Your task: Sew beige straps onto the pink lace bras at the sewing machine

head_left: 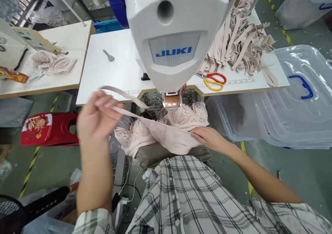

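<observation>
My left hand (97, 116), a little blurred, is raised left of the sewing machine head (176, 26), its fingers closed on a pale beige strap (124, 95). The strap loops from the fingers toward the machine's lower end and back along a band to the fabric. On my lap lies a pale pink lace bra (178, 116) with several patterned lace parts, partly under the machine. My right hand (209, 138) pinches the edge of its smooth fabric panel at the right, thumb hidden. The stitching area is mostly hidden behind the machine head.
Red-and-yellow scissors (215, 82) lie on the white table (114, 75), beside a heap of beige straps (241, 44). A small grey tool (108, 55) rests at left. Clear plastic bins (293, 116) stand right; a red stool (49, 129) stands left.
</observation>
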Available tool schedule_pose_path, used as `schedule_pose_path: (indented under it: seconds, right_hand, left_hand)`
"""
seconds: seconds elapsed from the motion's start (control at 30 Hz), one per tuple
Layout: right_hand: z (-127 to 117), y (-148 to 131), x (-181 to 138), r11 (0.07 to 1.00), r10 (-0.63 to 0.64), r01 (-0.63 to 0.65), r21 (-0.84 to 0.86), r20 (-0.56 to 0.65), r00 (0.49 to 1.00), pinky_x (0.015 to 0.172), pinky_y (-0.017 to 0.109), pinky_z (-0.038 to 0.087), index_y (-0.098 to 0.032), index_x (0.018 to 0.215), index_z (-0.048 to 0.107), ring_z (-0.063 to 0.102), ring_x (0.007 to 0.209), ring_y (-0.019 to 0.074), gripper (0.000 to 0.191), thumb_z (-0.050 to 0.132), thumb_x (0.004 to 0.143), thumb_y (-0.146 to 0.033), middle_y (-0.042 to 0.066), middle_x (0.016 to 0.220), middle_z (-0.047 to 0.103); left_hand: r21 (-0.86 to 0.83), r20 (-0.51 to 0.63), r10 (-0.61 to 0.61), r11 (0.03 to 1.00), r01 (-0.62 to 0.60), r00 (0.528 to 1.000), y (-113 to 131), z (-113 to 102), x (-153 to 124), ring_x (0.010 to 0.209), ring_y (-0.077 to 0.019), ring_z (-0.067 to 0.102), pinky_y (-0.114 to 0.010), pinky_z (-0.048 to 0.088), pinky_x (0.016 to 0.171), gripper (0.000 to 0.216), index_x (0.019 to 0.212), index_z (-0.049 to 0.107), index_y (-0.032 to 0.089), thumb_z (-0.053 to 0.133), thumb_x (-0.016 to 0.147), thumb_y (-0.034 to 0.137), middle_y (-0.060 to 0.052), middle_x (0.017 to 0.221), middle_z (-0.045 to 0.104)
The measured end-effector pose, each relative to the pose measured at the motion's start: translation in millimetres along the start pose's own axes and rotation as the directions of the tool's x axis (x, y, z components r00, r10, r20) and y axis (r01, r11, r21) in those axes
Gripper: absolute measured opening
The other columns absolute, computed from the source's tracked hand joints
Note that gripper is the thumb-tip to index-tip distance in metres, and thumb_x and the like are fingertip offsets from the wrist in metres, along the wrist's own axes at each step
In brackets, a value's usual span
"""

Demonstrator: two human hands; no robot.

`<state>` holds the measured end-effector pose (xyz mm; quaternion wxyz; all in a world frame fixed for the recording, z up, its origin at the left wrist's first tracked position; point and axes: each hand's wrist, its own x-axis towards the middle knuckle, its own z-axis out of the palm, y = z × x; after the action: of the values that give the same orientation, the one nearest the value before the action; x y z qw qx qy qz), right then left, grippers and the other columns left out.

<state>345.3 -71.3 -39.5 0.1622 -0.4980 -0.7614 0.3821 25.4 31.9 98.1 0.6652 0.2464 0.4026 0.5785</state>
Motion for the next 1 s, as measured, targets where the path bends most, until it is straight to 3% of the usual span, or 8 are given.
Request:
schedule_pose_path:
  seconds: [0.17, 0.33, 0.4, 0.53, 0.57, 0.63, 0.73, 1.0]
  right_hand:
    - [-10, 9, -16, 0.984, 0.023, -0.022, 0.179, -0.007, 1.000, 0.078, 0.035, 0.052, -0.023, 0.090, 0.072, 0.065, 0.084, 0.0210, 0.036, 0.048, 0.098, -0.049, 0.008, 0.092, 0.070]
    - [-5, 17, -20, 0.910, 0.278, -0.222, 0.351, -0.117, 0.953, 0.075, 0.036, 0.052, -0.022, 0.087, 0.068, 0.063, 0.080, 0.0208, 0.037, 0.054, 0.092, -0.056, 0.006, 0.087, 0.070]
    - [3, 20, -20, 0.866, 0.392, -0.260, 0.426, -0.257, 0.884, 0.065, 0.032, 0.050, -0.023, 0.091, 0.065, 0.060, 0.070, 0.0189, 0.034, 0.057, 0.088, -0.056, 0.003, 0.079, 0.067]
    - [20, 17, -9, 0.843, 0.494, -0.148, 0.517, -0.635, 0.593, 0.057, 0.028, 0.046, -0.025, 0.101, 0.056, 0.055, 0.062, 0.0152, 0.031, 0.065, 0.084, -0.049, 0.000, 0.076, 0.061]
    - [23, 14, -3, 0.853, 0.484, -0.156, 0.499, -0.641, 0.596, 0.055, 0.027, 0.044, -0.025, 0.098, 0.056, 0.053, 0.058, 0.0144, 0.029, 0.066, 0.084, -0.048, -0.001, 0.073, 0.060]
    - [27, 2, 11, 0.869, 0.429, -0.186, 0.458, -0.512, 0.744, 0.051, 0.027, 0.040, -0.024, 0.088, 0.060, 0.048, 0.053, 0.0133, 0.025, 0.066, 0.082, -0.048, -0.002, 0.067, 0.058]
    - [23, -20, 33, 0.873, 0.288, -0.170, 0.457, -0.201, 0.936, 0.050, 0.027, 0.041, -0.023, 0.086, 0.066, 0.050, 0.053, 0.0134, 0.027, 0.065, 0.083, -0.049, 0.001, 0.072, 0.065]
    - [-6, -45, 49, 0.905, 0.159, -0.100, 0.414, -0.111, 0.981, 0.060, 0.029, 0.046, -0.022, 0.093, 0.072, 0.062, 0.070, 0.0184, 0.037, 0.055, 0.091, -0.056, 0.002, 0.072, 0.067]
  left_hand:
    - [-0.079, -0.270, 0.167, 0.978, -0.195, 0.948, 43, -32, 16, 0.050, 0.0054, 0.032, -0.010, 0.030, 0.058, 0.056, 0.061, 0.045, 0.013, 0.020, 0.110, 0.026, 0.012, 0.048, 0.045]
    - [0.031, -0.489, 0.157, 0.986, -0.163, 0.858, 45, -68, 36, 0.043, 0.0047, 0.031, -0.007, 0.025, 0.049, 0.051, 0.068, 0.042, 0.017, 0.015, 0.110, 0.025, 0.013, 0.043, 0.041]
    - [0.051, -0.538, 0.147, 0.989, -0.142, 0.830, 43, -80, 42, 0.041, 0.0040, 0.031, -0.008, 0.025, 0.046, 0.049, 0.070, 0.041, 0.017, 0.014, 0.110, 0.021, 0.013, 0.042, 0.038]
    - [0.103, -0.468, 0.105, 0.993, -0.064, 0.878, 12, -80, 39, 0.035, -0.0005, 0.021, -0.013, 0.020, 0.038, 0.047, 0.068, 0.044, 0.018, 0.023, 0.110, 0.021, 0.012, 0.040, 0.029]
    - [0.143, -0.424, 0.064, 0.990, -0.004, 0.904, -4, -74, 34, 0.034, -0.0020, 0.017, -0.015, 0.017, 0.036, 0.046, 0.064, 0.043, 0.018, 0.033, 0.108, 0.025, 0.012, 0.039, 0.026]
    - [0.271, -0.214, -0.115, 0.947, 0.172, 0.970, -41, -56, 22, 0.035, -0.0028, 0.019, -0.017, 0.016, 0.035, 0.040, 0.060, 0.045, 0.019, 0.062, 0.095, 0.029, 0.012, 0.041, 0.025]
    - [0.454, 0.106, -0.319, 0.858, 0.239, 0.942, -95, -26, -3, 0.039, -0.0045, 0.026, -0.020, 0.020, 0.039, 0.034, 0.064, 0.058, 0.020, 0.079, 0.077, 0.043, 0.010, 0.046, 0.034]
    - [0.787, 0.297, -0.310, 0.616, -0.047, 0.903, -127, 4, -32, 0.050, -0.0099, 0.034, -0.024, 0.026, 0.050, 0.031, 0.067, 0.057, 0.020, 0.059, 0.087, 0.043, 0.006, 0.053, 0.041]
